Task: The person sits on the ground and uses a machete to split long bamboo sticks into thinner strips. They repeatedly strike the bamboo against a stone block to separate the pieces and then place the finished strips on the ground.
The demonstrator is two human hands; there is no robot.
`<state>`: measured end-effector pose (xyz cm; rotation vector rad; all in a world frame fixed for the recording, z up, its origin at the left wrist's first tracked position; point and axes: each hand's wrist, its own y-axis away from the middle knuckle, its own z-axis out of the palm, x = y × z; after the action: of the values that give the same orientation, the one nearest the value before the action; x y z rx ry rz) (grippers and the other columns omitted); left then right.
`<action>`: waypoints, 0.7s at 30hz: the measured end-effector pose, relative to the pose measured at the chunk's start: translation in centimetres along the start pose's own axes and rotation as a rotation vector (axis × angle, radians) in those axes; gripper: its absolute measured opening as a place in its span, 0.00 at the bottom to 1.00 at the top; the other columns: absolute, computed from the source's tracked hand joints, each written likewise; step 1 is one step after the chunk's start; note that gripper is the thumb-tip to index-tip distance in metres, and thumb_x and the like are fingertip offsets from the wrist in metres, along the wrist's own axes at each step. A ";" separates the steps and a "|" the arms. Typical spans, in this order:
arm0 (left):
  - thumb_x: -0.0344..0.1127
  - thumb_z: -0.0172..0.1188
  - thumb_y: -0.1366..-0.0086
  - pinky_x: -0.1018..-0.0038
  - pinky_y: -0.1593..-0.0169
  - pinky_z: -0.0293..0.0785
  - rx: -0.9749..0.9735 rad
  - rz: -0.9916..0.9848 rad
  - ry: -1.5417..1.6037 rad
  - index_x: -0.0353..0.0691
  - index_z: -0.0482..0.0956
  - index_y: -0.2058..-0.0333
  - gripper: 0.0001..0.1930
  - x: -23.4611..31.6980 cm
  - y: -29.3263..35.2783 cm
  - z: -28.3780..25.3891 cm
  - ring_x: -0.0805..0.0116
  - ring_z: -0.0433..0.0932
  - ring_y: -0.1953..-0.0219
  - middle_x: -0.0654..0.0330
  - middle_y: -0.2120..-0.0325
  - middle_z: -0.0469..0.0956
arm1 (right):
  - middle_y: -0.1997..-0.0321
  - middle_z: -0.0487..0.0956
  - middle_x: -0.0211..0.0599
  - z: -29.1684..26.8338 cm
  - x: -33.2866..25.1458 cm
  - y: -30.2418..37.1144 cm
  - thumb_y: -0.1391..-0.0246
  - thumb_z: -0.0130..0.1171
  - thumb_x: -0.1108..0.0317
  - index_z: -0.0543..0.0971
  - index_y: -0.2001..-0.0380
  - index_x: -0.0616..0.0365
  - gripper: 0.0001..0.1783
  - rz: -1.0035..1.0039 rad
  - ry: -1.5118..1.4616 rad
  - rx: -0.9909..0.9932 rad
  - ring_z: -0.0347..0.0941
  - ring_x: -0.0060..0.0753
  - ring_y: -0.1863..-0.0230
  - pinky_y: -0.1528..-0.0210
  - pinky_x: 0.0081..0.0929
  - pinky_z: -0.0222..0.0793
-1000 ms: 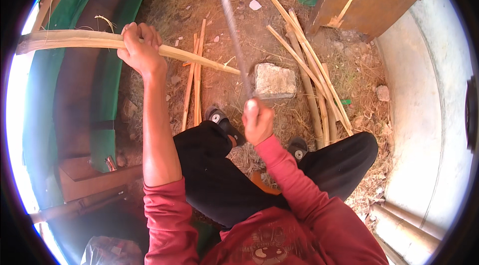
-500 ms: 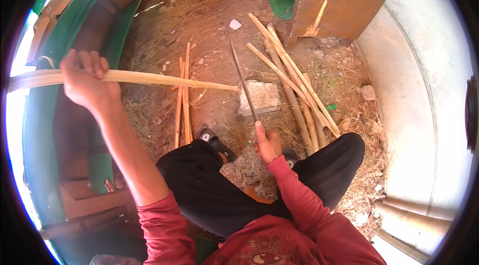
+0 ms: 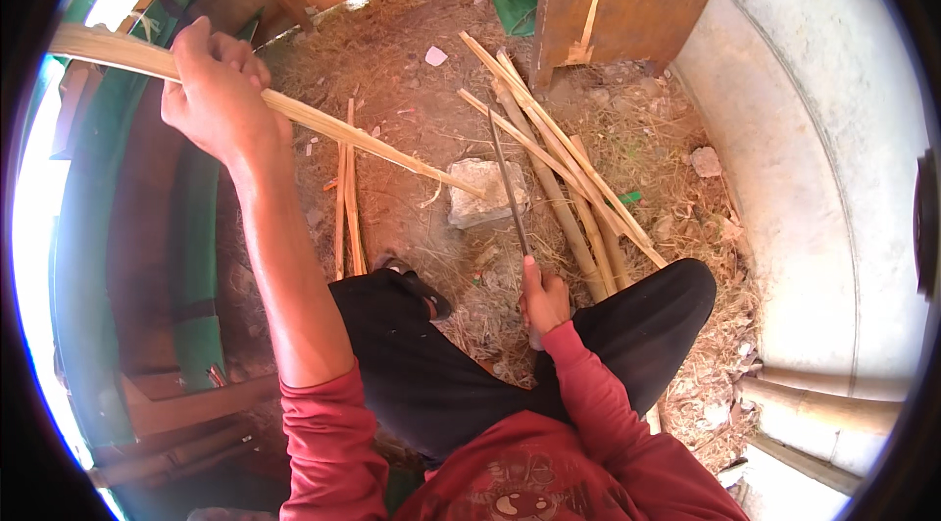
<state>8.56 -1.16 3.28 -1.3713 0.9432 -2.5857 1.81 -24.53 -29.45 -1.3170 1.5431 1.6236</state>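
My left hand [image 3: 223, 99], raised at the left, is closed round a long pale split bamboo strip [image 3: 343, 134]. The strip slants down to the right, its lower tip on or just over a rough whitish stone block [image 3: 470, 205] on the ground; a thin curl of fibre hangs near that tip. In my right hand [image 3: 545, 299], low between my knees, is the handle of a machete [image 3: 510, 183]. Its long, narrow dark blade points up and away, passing just right of the block, apart from the strip.
Bamboo poles and split strips [image 3: 564, 158] lie to the right of the block. Thin strips [image 3: 347, 198] lie on the left. A brown wooden board [image 3: 632, 6] stands at the back, a pale wall [image 3: 784, 178] curves along the right, and green sheeting [image 3: 108, 217] hangs on the left.
My left hand has moved right, tilting the bamboo strip so its tip reaches lower, over the stone block. The machete has swung slightly to the right. The whole view has shifted a little.
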 end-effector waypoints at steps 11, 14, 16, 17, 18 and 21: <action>0.33 0.55 0.39 0.77 0.83 0.49 -0.031 0.033 0.010 0.38 0.62 0.82 0.15 -1.0 -0.9 0.1 0.77 0.55 0.88 0.66 0.89 0.57 | 0.84 0.74 0.49 1.2 -7.8 1.5 0.36 0.46 0.48 0.76 0.72 0.66 0.28 -0.340 0.055 -0.022 0.74 0.49 0.79 0.72 0.38 0.67; 0.31 0.54 0.39 0.77 0.82 0.47 -0.126 -0.003 0.090 0.40 0.60 0.82 0.15 -1.2 -1.6 -0.7 0.78 0.53 0.88 0.66 0.89 0.55 | 0.78 0.77 0.58 3.1 -2.7 -2.9 0.38 0.46 0.45 0.78 0.69 0.69 0.32 -0.216 0.107 0.017 0.76 0.58 0.70 0.65 0.44 0.69; 0.30 0.52 0.38 0.79 0.82 0.46 -0.153 -0.045 0.119 0.43 0.57 0.81 0.15 -1.2 -1.5 -0.7 0.78 0.51 0.88 0.67 0.89 0.54 | 0.74 0.77 0.63 4.0 3.7 -5.8 0.40 0.45 0.40 0.79 0.67 0.71 0.36 -0.077 0.431 0.047 0.76 0.61 0.65 0.60 0.47 0.68; 0.30 0.52 0.38 0.79 0.82 0.46 -0.134 -0.042 0.106 0.42 0.57 0.81 0.15 -1.3 -1.4 -0.8 0.78 0.51 0.88 0.67 0.89 0.54 | 0.72 0.77 0.66 4.0 5.8 -6.7 0.41 0.44 0.38 0.79 0.66 0.72 0.39 -0.010 0.592 0.062 0.76 0.62 0.63 0.58 0.49 0.68; 0.30 0.52 0.38 0.79 0.82 0.46 -0.118 -0.032 0.094 0.42 0.57 0.81 0.15 -1.2 -1.3 -1.0 0.78 0.52 0.88 0.67 0.89 0.54 | 0.71 0.77 0.67 4.3 6.4 -7.6 0.42 0.44 0.36 0.79 0.66 0.73 0.40 0.036 0.566 0.041 0.76 0.63 0.61 0.56 0.50 0.68; 0.30 0.51 0.38 0.78 0.81 0.45 -0.098 -0.014 0.082 0.41 0.57 0.81 0.15 -1.0 -0.8 -0.9 0.78 0.52 0.87 0.67 0.89 0.53 | 0.69 0.76 0.70 3.4 7.2 -8.3 0.43 0.42 0.32 0.79 0.66 0.74 0.45 0.068 0.549 -0.016 0.75 0.65 0.58 0.54 0.51 0.67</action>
<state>8.61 0.24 2.59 -1.3064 1.0892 -2.6580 5.40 -21.28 -39.84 -1.8426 1.9002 1.3772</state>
